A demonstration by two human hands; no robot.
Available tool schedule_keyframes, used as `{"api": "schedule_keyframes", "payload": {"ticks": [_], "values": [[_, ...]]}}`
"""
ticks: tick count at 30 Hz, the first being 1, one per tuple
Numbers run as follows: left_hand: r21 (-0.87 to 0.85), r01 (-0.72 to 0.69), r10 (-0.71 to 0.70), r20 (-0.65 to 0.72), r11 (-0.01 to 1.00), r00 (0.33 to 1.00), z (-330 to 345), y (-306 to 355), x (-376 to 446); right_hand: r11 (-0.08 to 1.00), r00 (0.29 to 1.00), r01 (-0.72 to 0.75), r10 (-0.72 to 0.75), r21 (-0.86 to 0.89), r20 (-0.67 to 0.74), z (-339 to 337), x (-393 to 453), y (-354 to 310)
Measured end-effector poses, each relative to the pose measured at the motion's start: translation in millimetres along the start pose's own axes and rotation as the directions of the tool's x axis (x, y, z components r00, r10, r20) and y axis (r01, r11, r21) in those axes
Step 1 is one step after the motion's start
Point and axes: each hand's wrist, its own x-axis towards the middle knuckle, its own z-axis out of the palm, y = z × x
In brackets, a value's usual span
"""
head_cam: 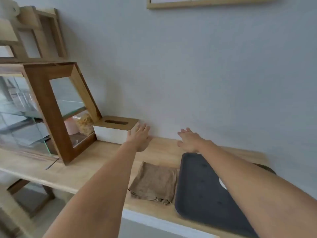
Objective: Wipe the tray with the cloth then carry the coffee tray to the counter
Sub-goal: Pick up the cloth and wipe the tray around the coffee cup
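A dark grey tray (204,188) lies flat on the light wooden tabletop (82,169), at the right. My right forearm crosses over it and hides part of a white object on it. A folded brown cloth (154,182) lies just left of the tray. Both my arms reach out past them toward the wall. My left hand (139,136) is open, fingers spread, beside the tissue box. My right hand (189,139) is open too, hovering beyond the tray's far edge. Neither hand holds anything.
A white tissue box with a wooden lid (115,128) stands against the wall. A wood-framed glass display case (51,109) with a bag of snacks inside fills the left. The table's front edge runs diagonally below the cloth. A picture frame (205,2) hangs above.
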Motion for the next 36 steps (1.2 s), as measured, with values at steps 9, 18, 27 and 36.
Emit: {"api": "schedule_keyframes", "payload": {"ticks": [9, 18, 27, 36], "values": [[-0.106, -0.018, 0.051, 0.314, 0.994, 0.948, 82, -29, -30, 0.999, 0.966, 0.048, -0.050, 0.013, 0.255, 85, -12, -34], [-0.280, -0.028, 0.078, 0.171, 0.960, 0.982, 73, -36, -48, 0.915, 0.988, 0.133, -0.155, 0.381, 0.027, 84, -36, -45], [-0.418, -0.178, 0.255, 0.135, 0.891, 0.958, -23, 1, -66, 0.782, 0.969, 0.228, -0.239, 0.580, -0.059, -7, -99, -15], [-0.637, -0.249, 0.440, 0.158, 0.730, 0.884, 11, 87, -58, 0.922, 0.995, 0.101, -0.091, 0.374, -0.045, -20, -151, 52]]}}
